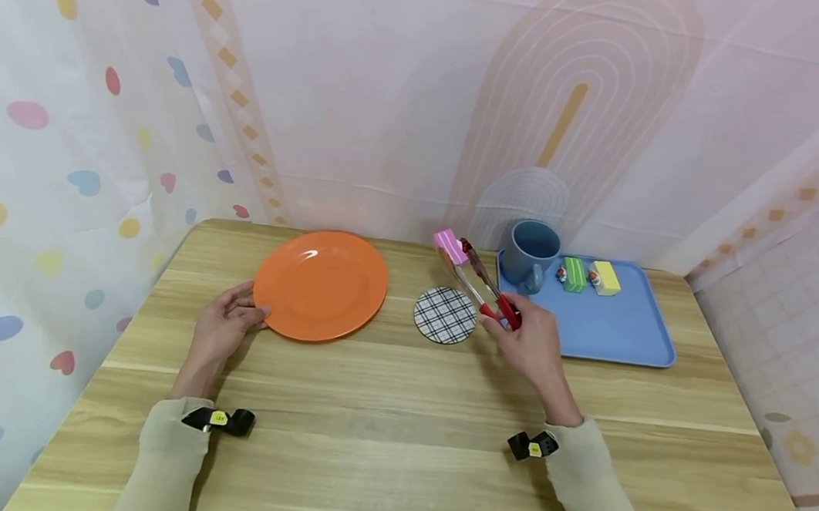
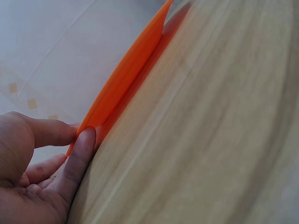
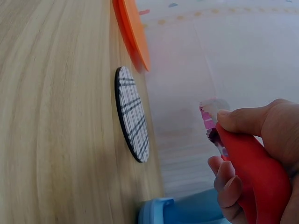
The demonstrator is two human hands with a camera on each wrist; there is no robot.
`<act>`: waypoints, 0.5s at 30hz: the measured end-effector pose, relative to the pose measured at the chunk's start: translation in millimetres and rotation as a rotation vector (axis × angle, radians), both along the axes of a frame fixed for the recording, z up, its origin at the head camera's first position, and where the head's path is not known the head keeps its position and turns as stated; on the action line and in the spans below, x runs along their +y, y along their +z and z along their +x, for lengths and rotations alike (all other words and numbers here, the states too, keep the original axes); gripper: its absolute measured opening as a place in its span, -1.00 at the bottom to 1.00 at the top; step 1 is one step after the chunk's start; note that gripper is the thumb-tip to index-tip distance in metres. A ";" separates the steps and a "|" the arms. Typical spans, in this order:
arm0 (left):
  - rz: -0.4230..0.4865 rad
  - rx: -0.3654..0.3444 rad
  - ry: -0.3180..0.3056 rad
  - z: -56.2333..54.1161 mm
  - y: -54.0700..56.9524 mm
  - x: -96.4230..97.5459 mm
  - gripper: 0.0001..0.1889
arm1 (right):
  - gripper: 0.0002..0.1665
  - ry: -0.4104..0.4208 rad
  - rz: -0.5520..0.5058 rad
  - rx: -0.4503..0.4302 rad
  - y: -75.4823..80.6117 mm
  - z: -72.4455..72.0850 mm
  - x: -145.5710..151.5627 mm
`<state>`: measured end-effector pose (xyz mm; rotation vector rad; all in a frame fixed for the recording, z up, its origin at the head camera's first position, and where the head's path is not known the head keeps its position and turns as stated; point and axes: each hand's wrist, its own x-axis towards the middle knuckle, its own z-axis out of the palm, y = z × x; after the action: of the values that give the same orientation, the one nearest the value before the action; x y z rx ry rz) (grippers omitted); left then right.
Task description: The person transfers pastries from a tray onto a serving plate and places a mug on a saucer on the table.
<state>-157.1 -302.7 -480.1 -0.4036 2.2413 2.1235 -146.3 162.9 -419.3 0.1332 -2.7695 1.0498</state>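
Observation:
My left hand (image 1: 223,324) pinches the left rim of an orange plate (image 1: 321,285); in the left wrist view its fingers (image 2: 56,133) lie on both sides of the rim. My right hand (image 1: 526,339) grips red-handled tongs (image 3: 252,172). Between the tong tips is a pink cake piece (image 1: 450,246) with white stripes, raised above the table behind a round checked coaster (image 1: 446,316). The coaster lies flat between the plate and a blue tray (image 1: 613,339).
On the tray stand a blue-grey mug (image 1: 531,254) at its left end, a green striped cake piece (image 1: 574,274) and a yellow cake piece (image 1: 606,278). A patterned cloth (image 1: 375,115) hangs along the table's back edge.

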 end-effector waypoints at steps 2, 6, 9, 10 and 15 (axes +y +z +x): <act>-0.008 -0.004 -0.002 0.4 -0.8 0.0 -0.20 | -0.35 0.010 0.000 0.002 0.0 -0.7 -2.4; -0.029 -0.006 -0.011 1.3 -2.2 0.5 -0.21 | -0.35 0.022 -0.002 0.005 0.2 -2.0 -7.9; -0.014 0.006 -0.013 1.5 -2.8 0.9 -0.21 | -0.35 0.025 0.002 0.003 -0.6 -3.9 -11.9; -0.012 0.009 -0.014 1.4 -2.9 0.8 -0.21 | -0.35 0.027 0.004 0.000 -0.9 -4.5 -13.2; 0.009 0.014 -0.007 0.5 -1.2 0.0 -0.21 | -0.37 0.041 0.010 -0.012 -0.3 -8.0 -21.1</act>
<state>-156.7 -302.7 -481.2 -0.3816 2.2360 2.1395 -154.3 141.7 -419.6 0.1861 -2.7947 1.0502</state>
